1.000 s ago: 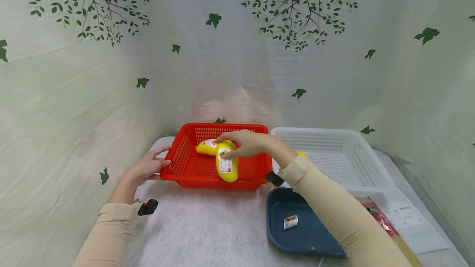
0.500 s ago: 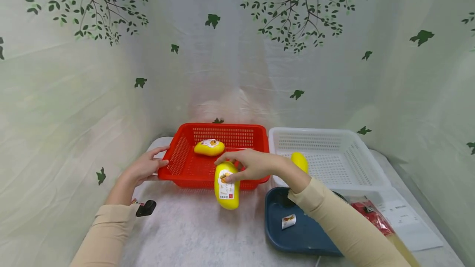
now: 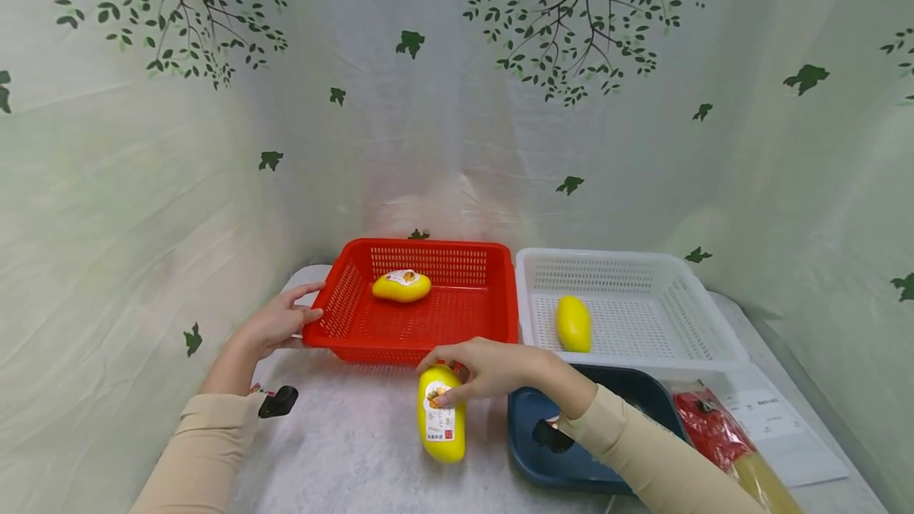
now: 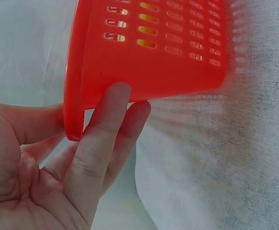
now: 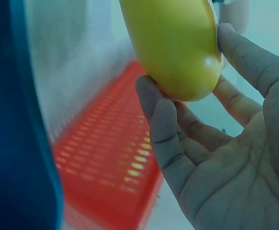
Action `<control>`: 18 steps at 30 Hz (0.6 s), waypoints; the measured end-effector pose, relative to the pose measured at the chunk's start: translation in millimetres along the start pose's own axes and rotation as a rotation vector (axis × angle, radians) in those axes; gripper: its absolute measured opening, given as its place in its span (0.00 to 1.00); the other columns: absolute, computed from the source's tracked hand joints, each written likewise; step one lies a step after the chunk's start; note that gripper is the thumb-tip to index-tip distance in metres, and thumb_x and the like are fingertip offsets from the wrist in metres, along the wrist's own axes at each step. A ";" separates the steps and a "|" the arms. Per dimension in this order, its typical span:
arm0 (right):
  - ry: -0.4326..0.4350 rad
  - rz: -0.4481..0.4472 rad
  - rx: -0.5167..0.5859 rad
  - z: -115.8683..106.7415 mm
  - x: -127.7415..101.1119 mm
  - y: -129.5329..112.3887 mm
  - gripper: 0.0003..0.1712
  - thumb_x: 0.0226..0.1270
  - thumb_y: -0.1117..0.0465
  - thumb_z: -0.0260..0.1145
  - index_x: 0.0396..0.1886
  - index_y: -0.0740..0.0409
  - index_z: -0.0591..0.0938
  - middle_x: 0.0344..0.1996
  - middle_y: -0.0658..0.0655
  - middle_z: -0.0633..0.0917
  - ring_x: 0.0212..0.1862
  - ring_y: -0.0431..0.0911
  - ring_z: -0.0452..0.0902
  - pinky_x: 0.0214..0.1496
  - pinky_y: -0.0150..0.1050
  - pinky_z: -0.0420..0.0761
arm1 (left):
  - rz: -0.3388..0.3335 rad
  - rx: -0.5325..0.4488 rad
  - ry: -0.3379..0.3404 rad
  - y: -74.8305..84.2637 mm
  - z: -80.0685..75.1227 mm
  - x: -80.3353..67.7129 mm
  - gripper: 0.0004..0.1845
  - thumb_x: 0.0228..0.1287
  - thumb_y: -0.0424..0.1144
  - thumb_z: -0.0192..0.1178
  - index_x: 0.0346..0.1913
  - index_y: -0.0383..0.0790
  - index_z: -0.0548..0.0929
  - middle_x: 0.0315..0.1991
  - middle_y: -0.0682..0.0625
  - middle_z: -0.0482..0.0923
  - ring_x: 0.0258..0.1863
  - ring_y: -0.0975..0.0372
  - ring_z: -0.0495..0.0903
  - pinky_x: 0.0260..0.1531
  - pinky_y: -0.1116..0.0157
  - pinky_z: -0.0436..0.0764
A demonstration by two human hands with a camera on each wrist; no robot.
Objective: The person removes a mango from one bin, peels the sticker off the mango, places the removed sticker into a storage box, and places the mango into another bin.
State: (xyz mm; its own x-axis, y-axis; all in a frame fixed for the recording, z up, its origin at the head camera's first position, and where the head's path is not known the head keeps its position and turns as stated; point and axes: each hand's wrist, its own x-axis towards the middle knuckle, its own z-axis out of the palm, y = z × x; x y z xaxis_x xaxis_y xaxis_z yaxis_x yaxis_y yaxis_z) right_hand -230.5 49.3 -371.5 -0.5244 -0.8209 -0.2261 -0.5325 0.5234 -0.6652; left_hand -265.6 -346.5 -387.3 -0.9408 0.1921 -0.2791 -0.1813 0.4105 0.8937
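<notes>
Head view: I've got the labelled yellow mango [image 3: 441, 419] in my right hand [image 3: 493, 375], fingers [image 3: 457, 349] closed round its upper end and thumb on the printed label, so the rest hangs below them. It's just in front of the red basket [image 3: 464, 308], over the counter [image 3: 343, 435]; can't really tell if its bottom end touches down. My left hand [image 3: 278, 324] is at the basket's left edge. Inside there's another labelled mango [image 3: 401, 286] lying on its side, near the back. A plain yellow mango [image 3: 574, 324] sits in the white basket [image 3: 643, 324], right beside the red one. My right forearm crosses the blue tray [image 3: 543, 466].

Left wrist view: pretty much all basket. My left fingers [image 4: 91, 148] have the rim pinched, some on the outer wall, one digit on the other side. Bits of yellow show through the slots.

Right wrist view: the held mango's rounded end sits between my thumb, on the label side, and the fingers opposite, palm clear of it. The basket's slotted wall is behind, a bit blurry, with the tray's edge along the left.
</notes>
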 end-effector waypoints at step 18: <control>-0.095 0.038 -0.068 39.9 10.4 15.5 0.31 0.74 0.45 0.72 0.74 0.41 0.78 0.56 0.40 0.86 0.47 0.35 0.79 0.52 0.27 0.83 | 0.014 0.044 0.054 -9.3 3.3 -2.3 0.35 0.86 0.40 0.51 0.88 0.42 0.51 0.70 0.24 0.72 0.45 0.59 0.87 0.51 0.54 0.92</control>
State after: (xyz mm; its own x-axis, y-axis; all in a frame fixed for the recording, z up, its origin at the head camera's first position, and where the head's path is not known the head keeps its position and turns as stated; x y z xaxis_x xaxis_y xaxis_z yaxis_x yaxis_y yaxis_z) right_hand -217.7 39.8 -412.6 -0.4815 -0.8166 -0.3183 -0.5594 0.5659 -0.6056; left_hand -260.7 -347.8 -396.1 -0.9574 0.1506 -0.2464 -0.1563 0.4471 0.8807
